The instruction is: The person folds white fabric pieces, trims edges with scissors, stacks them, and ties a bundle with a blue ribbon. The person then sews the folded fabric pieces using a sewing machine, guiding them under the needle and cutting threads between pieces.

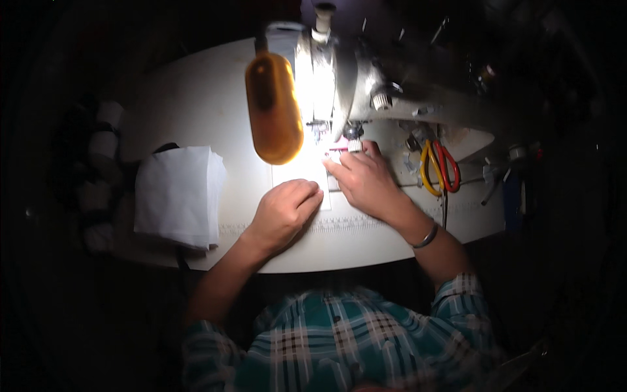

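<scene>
A strip of white fabric (297, 171) lies under the bright light at the sewing machine's needle area (319, 130); glare hides its far end. My left hand (287, 208) is closed at the near right part of this fabric, thumb and fingers pressed together on it. Just right of the needle, my right hand (367, 181) rests with its fingers apart, one fingertip at the fabric's edge and another reaching up beside the machine head. A small pink-red piece (338, 149) shows by these fingers, too small to name.
A stack of white fabric pieces (175, 196) sits at the left. An amber lamp shade (274, 108) hangs over the table (196, 85). Yellow-handled and red-handled tools (439, 166) stand right of my right hand. A printed ruler (366, 223) runs along the near edge.
</scene>
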The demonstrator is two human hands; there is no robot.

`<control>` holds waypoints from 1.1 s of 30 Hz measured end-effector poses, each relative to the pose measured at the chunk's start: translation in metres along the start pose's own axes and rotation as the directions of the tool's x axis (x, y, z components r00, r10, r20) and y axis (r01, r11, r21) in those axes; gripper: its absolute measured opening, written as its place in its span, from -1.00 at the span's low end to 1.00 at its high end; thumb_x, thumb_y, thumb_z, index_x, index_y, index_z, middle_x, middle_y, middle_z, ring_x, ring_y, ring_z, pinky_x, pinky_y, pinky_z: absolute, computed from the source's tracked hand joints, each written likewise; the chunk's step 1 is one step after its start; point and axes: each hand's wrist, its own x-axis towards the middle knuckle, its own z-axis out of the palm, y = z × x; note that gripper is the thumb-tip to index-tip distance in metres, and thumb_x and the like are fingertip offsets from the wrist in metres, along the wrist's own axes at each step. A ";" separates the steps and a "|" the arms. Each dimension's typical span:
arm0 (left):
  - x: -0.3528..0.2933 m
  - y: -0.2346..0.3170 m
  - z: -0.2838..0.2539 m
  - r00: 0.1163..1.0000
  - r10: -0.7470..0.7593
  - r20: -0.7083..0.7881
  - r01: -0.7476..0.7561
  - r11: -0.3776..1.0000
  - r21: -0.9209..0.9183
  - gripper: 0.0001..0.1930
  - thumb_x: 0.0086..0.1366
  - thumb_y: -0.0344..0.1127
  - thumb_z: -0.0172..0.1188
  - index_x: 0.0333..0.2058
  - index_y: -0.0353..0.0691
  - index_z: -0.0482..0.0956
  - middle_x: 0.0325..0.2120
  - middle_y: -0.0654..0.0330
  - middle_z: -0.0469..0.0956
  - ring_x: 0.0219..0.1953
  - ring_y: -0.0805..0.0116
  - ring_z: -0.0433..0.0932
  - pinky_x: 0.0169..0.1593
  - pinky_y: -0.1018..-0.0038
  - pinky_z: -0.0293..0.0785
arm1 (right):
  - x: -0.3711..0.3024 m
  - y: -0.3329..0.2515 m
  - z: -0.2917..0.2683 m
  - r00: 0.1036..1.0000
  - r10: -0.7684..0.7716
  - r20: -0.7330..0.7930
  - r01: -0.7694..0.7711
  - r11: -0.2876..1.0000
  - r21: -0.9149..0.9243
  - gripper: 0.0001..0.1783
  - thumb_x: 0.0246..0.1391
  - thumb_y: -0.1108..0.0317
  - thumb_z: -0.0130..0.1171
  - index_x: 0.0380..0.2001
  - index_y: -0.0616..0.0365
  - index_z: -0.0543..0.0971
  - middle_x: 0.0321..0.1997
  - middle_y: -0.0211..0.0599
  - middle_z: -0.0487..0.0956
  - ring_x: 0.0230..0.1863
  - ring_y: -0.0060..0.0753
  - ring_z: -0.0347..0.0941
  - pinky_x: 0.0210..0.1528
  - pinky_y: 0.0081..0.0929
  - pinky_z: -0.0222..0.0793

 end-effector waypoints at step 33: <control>0.004 -0.006 -0.007 0.998 -0.053 0.031 0.051 0.997 0.050 -0.75 0.17 -0.51 0.23 -0.14 -0.36 0.60 -0.22 0.05 0.58 -0.16 0.12 0.59 -0.08 0.31 0.54 | -0.005 0.001 -0.008 0.996 -0.039 0.075 0.035 0.998 0.053 -0.64 0.03 0.49 0.05 -0.08 0.09 0.63 -0.48 -0.40 0.38 -0.30 -0.36 0.37 0.12 -0.16 0.12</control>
